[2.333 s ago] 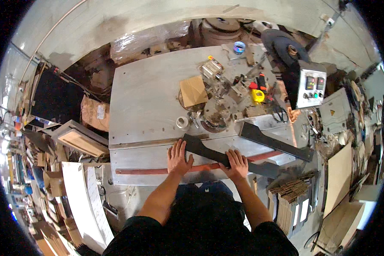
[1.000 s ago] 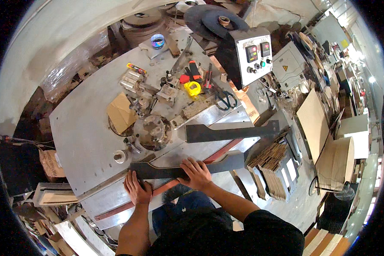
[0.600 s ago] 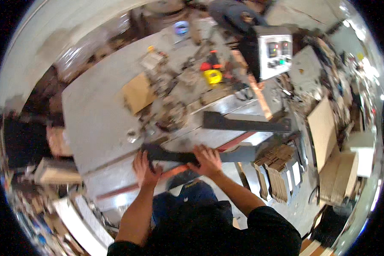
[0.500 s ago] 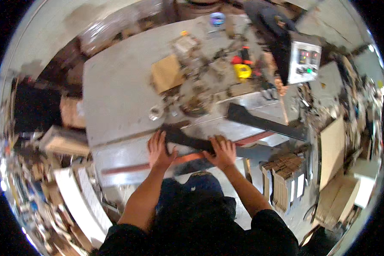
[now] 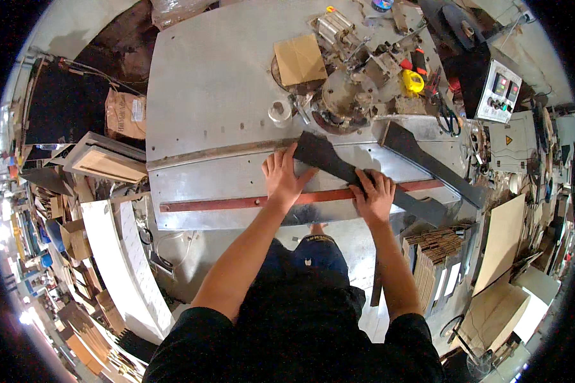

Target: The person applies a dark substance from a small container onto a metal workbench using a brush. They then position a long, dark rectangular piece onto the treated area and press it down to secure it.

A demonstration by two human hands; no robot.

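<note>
A long dark curved board lies slantwise over the metal bench, its wide end at the left. My left hand grips that wide end, fingers at the end edge and thumb along the near side. Around the narrower middle of the board is my right hand, fingers over the top and thumb at the near edge. Farther right, a second dark board of similar shape rests on the bench. A red-brown strip runs along the bench's front, passing under the held board.
Behind the boards stands a metal machine head with a tan square sheet beside it. A white cup, a yellow tape measure and scissors sit nearby. At right are a control box and a stack of boards.
The view has shifted, so the bench sits farther right and higher in it. Both hands remain on the same dark board, which now slants more steeply.
</note>
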